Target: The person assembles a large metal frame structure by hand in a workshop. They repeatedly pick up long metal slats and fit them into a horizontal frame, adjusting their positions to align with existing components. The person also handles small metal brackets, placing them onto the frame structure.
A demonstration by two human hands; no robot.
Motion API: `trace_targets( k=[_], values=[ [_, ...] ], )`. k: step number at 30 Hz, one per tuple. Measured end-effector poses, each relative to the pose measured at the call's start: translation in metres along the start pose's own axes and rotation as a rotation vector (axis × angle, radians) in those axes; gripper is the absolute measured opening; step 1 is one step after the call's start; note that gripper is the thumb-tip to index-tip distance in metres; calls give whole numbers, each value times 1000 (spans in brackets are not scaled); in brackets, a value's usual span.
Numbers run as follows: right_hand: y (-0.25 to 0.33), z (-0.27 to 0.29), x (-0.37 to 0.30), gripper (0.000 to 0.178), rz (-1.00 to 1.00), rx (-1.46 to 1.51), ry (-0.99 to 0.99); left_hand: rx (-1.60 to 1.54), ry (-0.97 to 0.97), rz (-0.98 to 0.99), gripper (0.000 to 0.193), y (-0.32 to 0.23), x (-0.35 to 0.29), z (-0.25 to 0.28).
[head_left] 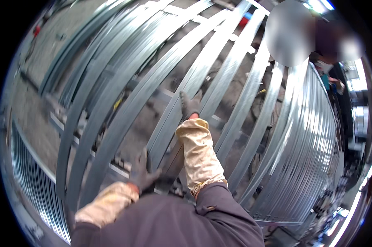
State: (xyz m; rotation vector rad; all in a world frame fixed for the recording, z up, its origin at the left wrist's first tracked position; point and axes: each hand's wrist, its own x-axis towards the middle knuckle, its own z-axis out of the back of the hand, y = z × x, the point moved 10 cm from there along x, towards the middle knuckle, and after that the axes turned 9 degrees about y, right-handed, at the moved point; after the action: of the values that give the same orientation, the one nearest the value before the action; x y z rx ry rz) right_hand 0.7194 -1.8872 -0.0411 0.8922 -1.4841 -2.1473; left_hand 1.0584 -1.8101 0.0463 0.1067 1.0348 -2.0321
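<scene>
Long galvanized steel bars run away from me, side by side with gaps. My right hand, in a dark grey glove, is on or just above one steel bar near the middle. Its thumb and fingers are spread, and I cannot tell how firmly they touch. Lower and to the left, my left hand, gloved alike, is beside the near part of the same bar. Its fingers are apart, and it holds nothing that I can see. Tan protective sleeves cover both forearms.
A dense row of steel bars lies at the right, and another stack at the lower left. Crosswise supports show under the bars. A person, partly blurred, is at the far right. Small debris dots the floor.
</scene>
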Motion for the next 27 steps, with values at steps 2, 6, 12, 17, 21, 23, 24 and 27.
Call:
trace_targets(
  k=[2,6,12,17,21,23,24,27],
  values=[
    [1,2,-19,94,8,103,3,93,-3,-47,97,4,-1,5],
    [-42,13,8,87,-9,116,-117,410,-62,-300,78,-3,-14,61],
    [-15,-8,-8,75,-46,180,-72,588,-173,100,101,169,-102,127],
    [-2,-11,-14,64,-55,15,-124,463,-138,271,105,230,-144,121],
    [-6,-24,-6,72,-133,-144,-309,382,-148,266,108,233,-139,122],
    [3,-31,-10,72,-126,-190,-249,368,-117,270,109,233,-144,120],
    [10,-34,-16,71,-122,-214,-222,352,-72,305,109,232,-146,119],
    [15,-40,-20,68,-79,-139,-163,283,-50,272,109,225,-153,114]
  ],
)
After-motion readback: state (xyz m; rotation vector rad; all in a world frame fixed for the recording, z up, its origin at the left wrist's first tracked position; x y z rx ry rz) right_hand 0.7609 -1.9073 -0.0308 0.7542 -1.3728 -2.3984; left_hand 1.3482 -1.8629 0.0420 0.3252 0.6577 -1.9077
